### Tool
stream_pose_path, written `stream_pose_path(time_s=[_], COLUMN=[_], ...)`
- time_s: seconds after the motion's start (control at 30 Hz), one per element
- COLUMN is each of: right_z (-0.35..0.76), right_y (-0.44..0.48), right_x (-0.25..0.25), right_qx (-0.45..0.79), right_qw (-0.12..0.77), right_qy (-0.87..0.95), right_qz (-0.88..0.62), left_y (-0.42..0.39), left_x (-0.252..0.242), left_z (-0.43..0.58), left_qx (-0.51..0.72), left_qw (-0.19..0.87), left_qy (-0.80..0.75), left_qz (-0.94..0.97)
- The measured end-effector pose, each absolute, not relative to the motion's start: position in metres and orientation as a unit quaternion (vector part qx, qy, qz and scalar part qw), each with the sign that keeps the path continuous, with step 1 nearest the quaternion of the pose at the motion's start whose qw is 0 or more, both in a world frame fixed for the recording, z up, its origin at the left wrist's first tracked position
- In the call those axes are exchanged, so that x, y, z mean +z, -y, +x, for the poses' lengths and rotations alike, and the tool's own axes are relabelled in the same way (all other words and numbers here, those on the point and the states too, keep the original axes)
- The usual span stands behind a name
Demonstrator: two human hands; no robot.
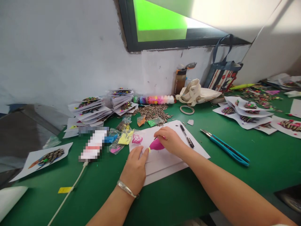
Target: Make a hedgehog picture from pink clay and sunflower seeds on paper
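Note:
A magenta clay shape (157,144) with a small yellow bit (150,150) at its left tip lies on white paper (164,166). Over its right part, my right hand (170,141) is closed in a pinch. A small dark piece that looks like a sunflower seed (155,138) shows at those fingertips; most of it is hidden. My left hand (135,166) rests flat on the paper's left edge, fingers stretched out, the nearest one beside the yellow bit. Above it sits a pink-and-white clay lump (137,138). A black pen (187,136) lies on the paper's right side.
Small bags of coloured clay (125,137) and a seed pile (154,113) lie behind the paper. Right of it is a blue tweezers-like tool (227,147). Stacked seed pictures (91,110) stand at back left. A cable (68,193) crosses the left side.

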State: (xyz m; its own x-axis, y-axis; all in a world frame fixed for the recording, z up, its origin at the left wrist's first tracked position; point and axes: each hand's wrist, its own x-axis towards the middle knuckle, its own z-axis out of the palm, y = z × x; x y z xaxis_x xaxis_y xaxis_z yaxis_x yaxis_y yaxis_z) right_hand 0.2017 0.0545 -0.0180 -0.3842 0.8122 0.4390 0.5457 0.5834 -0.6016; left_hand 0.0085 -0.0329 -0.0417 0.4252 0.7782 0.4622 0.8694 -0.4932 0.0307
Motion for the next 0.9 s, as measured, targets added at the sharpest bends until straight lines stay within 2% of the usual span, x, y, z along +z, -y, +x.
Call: stream_pose_path(time_s=[0.4,0.6,0.9], right_z=[0.223,0.241,0.242], right_y=[-0.066,-0.083,-0.093], right_x=[-0.015,-0.020,-0.032], right_qx=[0.178,0.188,0.184], right_qw=[0.400,0.346,0.303], right_qy=[0.768,0.716,0.722], right_qz=[-0.468,-0.576,-0.595], left_y=[0.034,0.035,0.031], left_x=[-0.042,-0.041,-0.013], left_z=[0.010,0.009,-0.019], left_qx=[-0.144,-0.167,-0.233], left_qw=[0.106,0.106,0.148], left_qy=[0.487,0.484,0.502], left_qz=[-0.855,-0.853,-0.820])
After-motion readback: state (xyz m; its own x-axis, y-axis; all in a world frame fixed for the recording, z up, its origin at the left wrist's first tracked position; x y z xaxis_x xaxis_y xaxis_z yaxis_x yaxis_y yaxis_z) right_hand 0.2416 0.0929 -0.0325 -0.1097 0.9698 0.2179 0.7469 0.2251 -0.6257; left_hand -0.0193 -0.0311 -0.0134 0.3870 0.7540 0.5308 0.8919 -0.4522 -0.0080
